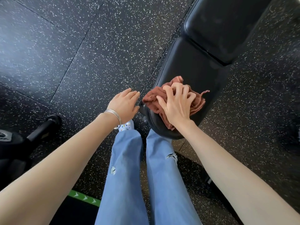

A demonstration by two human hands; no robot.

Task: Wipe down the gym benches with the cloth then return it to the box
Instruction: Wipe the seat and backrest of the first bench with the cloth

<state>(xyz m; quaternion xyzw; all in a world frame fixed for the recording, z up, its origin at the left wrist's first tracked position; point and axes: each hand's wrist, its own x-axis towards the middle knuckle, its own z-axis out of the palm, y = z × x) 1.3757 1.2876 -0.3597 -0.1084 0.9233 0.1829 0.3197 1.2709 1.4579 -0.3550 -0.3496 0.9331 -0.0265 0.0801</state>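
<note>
A black padded gym bench runs from the middle of the view up to the top right, in two cushions. A crumpled reddish-brown cloth lies on the near end of the seat cushion. My right hand presses down on the cloth with its fingers curled into the fabric. My left hand hovers just left of the bench's near edge, fingers together and extended, holding nothing. A silver bangle sits on my left wrist. The box is not in view.
Black rubber floor with white specks surrounds the bench. A black dumbbell and other dark gear lie at the left edge. A green arrow strip marks the floor near my feet. My legs in blue jeans stand against the bench's near end.
</note>
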